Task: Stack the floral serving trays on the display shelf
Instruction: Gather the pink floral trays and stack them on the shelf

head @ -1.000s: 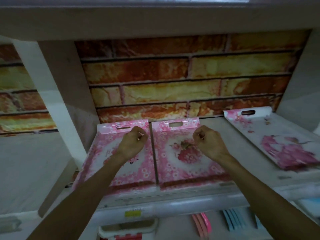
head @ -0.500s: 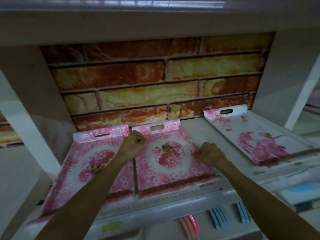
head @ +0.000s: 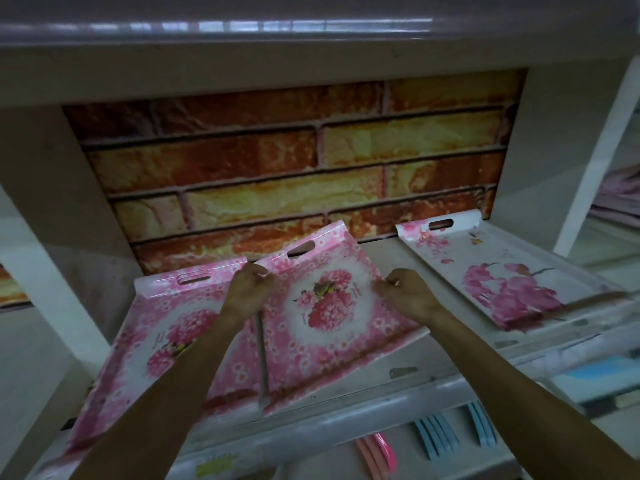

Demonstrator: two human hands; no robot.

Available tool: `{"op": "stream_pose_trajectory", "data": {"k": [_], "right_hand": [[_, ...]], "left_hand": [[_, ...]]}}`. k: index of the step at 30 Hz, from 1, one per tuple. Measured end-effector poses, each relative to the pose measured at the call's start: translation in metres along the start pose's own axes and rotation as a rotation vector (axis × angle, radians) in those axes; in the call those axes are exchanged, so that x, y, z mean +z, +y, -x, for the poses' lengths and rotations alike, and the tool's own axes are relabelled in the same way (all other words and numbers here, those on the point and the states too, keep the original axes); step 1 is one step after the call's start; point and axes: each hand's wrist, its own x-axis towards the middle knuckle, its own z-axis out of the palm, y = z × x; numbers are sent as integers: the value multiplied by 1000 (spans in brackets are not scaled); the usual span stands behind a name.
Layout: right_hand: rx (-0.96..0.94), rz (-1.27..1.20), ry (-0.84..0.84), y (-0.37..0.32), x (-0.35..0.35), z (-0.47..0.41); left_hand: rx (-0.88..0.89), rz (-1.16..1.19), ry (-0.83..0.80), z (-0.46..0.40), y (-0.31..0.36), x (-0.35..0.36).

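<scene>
Middle tray, a glossy pink rectangular serving tray with a peony cluster at its centre [head: 329,306], is sitting on the pale display shelf [head: 398,386], far handle end tipped up off the board and angled toward the right. Its long axis is running from the shelf's front lip back toward the brick-pattern backing [head: 277,168].

Left hand [head: 247,289] is gripping the tray's left long rim, fingers curled closed over the edge. Right hand [head: 407,294] is pinching the right long rim, fingers closed on it. Both hands are sitting at about the same depth, one to each side, so the tray is lying between them rather than ahead of them.

The matching pink peony tray [head: 166,334] is lying flat just beside it on the left, long edges nearly touching, parallel axis. That is the likely landing spot: the held tray probably needs carrying leftward, and the left hand is the nearer one.

White tray with a pink blossom spray [head: 502,282] is lying well apart at the right, untouched.
</scene>
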Motion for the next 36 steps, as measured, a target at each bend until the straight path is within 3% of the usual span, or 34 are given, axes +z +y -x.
{"op": "stream_pose_trajectory", "data": {"k": [8,11,15,28,36], "right_hand": [[-105,-299,158,5,-17,15],[-135,-385,182,5,-22,23],[-175,-516,189,3,-22,35],[-295,-575,238,-22,4,52],[-245,-617,155,-54,66,37]], "left_hand": [[-61,333,162,-5,16,-7],[-85,505,89,-13,8,-4],[15,618,62,-3,25,-1],[171,594,171,24,42,-39],[102,409,240,33,-5,-96]]}}
